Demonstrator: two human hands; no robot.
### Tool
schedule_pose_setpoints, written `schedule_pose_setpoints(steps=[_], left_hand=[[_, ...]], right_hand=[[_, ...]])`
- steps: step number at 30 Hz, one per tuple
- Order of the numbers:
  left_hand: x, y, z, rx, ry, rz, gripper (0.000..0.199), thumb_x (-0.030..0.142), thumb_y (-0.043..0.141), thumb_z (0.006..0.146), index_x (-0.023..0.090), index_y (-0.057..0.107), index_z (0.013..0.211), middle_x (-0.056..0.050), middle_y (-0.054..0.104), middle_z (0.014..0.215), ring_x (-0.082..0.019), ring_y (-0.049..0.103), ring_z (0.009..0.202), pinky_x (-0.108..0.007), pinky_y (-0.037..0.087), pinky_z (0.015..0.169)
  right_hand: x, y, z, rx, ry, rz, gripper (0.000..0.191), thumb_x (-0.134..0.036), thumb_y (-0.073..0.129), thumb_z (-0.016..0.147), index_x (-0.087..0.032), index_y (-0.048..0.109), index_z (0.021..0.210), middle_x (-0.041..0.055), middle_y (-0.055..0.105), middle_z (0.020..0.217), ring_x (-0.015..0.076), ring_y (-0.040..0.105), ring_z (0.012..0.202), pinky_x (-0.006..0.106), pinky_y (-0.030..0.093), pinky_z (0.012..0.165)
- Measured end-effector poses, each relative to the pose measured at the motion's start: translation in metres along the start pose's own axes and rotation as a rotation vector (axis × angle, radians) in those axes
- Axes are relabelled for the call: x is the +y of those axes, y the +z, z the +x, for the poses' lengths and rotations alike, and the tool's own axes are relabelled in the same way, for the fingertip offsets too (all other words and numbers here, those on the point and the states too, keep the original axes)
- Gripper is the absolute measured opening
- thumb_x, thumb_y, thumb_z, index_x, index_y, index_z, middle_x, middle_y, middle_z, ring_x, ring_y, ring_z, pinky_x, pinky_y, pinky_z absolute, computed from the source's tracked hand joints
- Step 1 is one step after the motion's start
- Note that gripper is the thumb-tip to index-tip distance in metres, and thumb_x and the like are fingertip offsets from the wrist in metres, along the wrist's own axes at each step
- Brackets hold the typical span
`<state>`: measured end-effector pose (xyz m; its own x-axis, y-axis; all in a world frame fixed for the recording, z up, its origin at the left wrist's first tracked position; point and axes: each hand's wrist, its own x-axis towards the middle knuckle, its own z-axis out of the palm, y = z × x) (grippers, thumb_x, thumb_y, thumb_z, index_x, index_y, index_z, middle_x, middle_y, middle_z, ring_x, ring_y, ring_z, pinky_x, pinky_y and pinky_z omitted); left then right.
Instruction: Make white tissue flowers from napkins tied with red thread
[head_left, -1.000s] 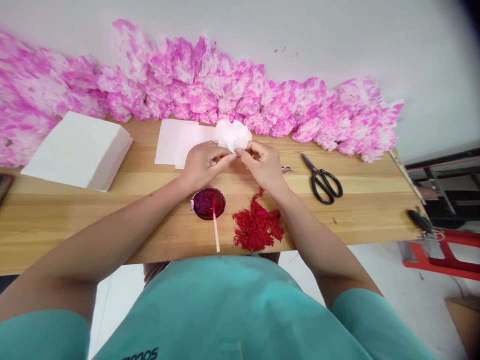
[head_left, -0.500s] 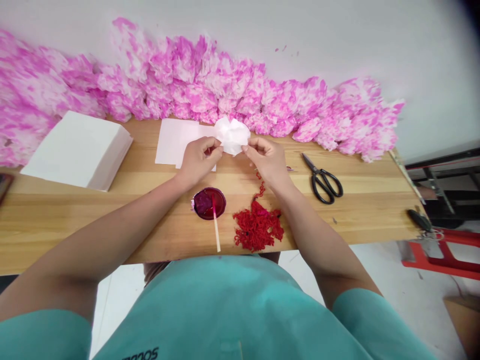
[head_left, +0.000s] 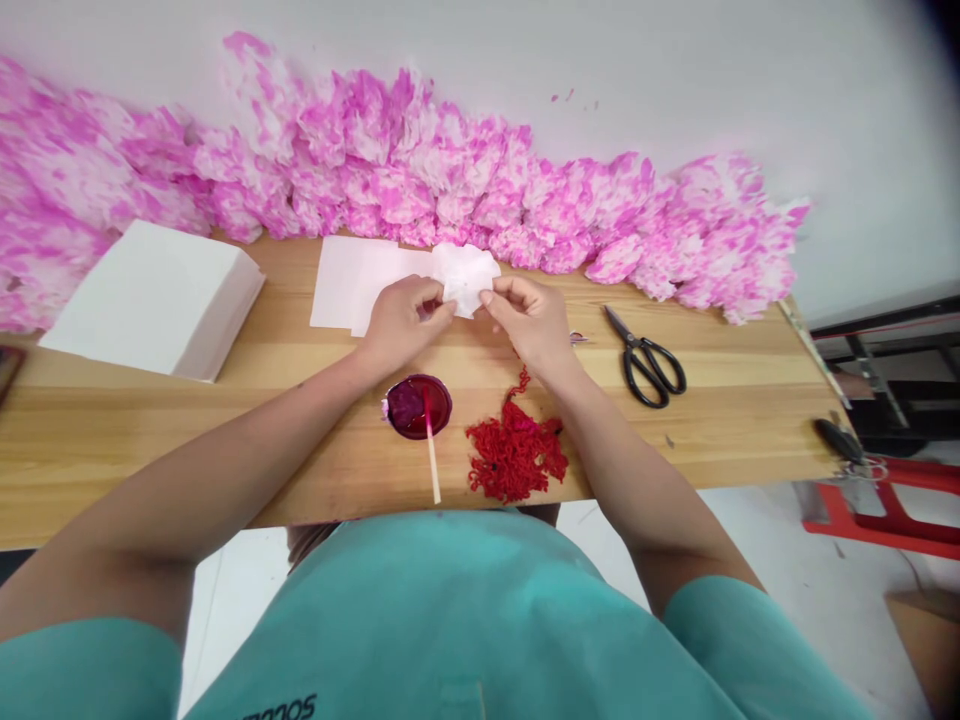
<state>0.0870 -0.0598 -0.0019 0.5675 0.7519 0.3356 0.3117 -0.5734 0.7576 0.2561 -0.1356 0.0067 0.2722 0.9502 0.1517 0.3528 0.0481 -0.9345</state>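
Between my hands is a white tissue paper flower (head_left: pixel 466 276) with a ruffled edge, raised over the far middle of the table. My left hand (head_left: pixel 407 318) pinches its lower left edge between thumb and fingers. On the other side my right hand (head_left: pixel 531 312) grips the right edge the same way. Flat white paper sheets (head_left: pixel 352 283) lie just left of the flower, partly behind my left hand. Nearer my body, a round dish of dark magenta dye (head_left: pixel 409 408) has a pale stick (head_left: pixel 433 465) resting in it. Beside it lies a tangle of red yarn (head_left: pixel 517 455), one strand running up toward my right hand.
A thick stack of white paper (head_left: pixel 146 300) sits at the left of the wooden table (head_left: pixel 315 470). Black-handled scissors (head_left: pixel 649 360) lie at the right. Pink-and-white paper flowers (head_left: pixel 480 180) are heaped along the wall. A red stool (head_left: pixel 900 510) stands beyond the right edge.
The white flower has tilted and looks flatter, its top edge slightly lower. My left hand has shifted a little to the right along its lower edge.
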Motion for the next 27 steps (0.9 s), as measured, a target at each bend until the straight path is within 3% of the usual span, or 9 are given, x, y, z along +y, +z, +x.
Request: schedule_pose_setpoints(steps=[3, 10, 15, 21, 27], left_hand=[[-0.0011, 0.0003, -0.0003, -0.009, -0.038, -0.129, 0.023, 0.034, 0.055, 0.082, 0.018, 0.054, 0.065, 0.000, 0.054, 0.064, -0.013, 0.047, 0.062, -0.026, 0.036, 0.059], [-0.0008, -0.0001, -0.0016, -0.019, -0.046, -0.330, 0.025, 0.038, 0.055, 0.086, 0.017, 0.059, 0.073, 0.000, 0.056, 0.067, -0.012, 0.047, 0.061, -0.025, 0.038, 0.057], [0.0006, -0.0024, -0.0014, -0.041, -0.054, -0.291, 0.028, 0.040, 0.054, 0.086, 0.017, 0.058, 0.069, 0.000, 0.055, 0.065, -0.012, 0.047, 0.060, -0.025, 0.037, 0.056], [0.0004, -0.0056, -0.0008, 0.014, -0.072, -0.234, 0.031, 0.038, 0.049, 0.090, 0.017, 0.059, 0.070, -0.002, 0.062, 0.069, -0.014, 0.054, 0.067, -0.027, 0.042, 0.064], [0.0007, -0.0026, 0.0005, -0.032, 0.016, -0.057, 0.036, 0.044, 0.053, 0.088, 0.019, 0.059, 0.064, -0.001, 0.058, 0.063, -0.015, 0.051, 0.063, -0.029, 0.037, 0.062]], right_hand=[[0.0031, -0.0027, 0.0033, 0.046, 0.048, 0.089, 0.026, -0.046, 0.064, 0.081, -0.020, 0.065, 0.086, -0.0004, 0.063, 0.073, 0.0111, 0.054, 0.062, 0.022, 0.045, 0.051], [-0.0039, 0.0013, -0.0009, -0.054, -0.004, 0.075, 0.037, -0.057, 0.060, 0.083, -0.025, 0.062, 0.099, 0.0019, 0.065, 0.087, 0.0154, 0.061, 0.078, 0.025, 0.049, 0.057], [-0.0023, 0.0029, -0.0014, -0.029, -0.054, -0.100, 0.025, -0.044, 0.065, 0.081, -0.023, 0.061, 0.094, -0.0012, 0.061, 0.077, 0.0131, 0.056, 0.069, 0.026, 0.047, 0.061], [-0.0016, -0.0007, 0.0017, -0.034, -0.054, -0.015, 0.021, -0.040, 0.062, 0.080, -0.022, 0.061, 0.092, 0.0000, 0.061, 0.080, 0.0136, 0.055, 0.072, 0.026, 0.046, 0.061], [-0.0054, 0.0041, -0.0021, -0.103, -0.077, 0.027, 0.013, -0.033, 0.061, 0.080, -0.021, 0.056, 0.078, -0.0042, 0.047, 0.068, 0.0101, 0.046, 0.062, 0.024, 0.042, 0.057]])
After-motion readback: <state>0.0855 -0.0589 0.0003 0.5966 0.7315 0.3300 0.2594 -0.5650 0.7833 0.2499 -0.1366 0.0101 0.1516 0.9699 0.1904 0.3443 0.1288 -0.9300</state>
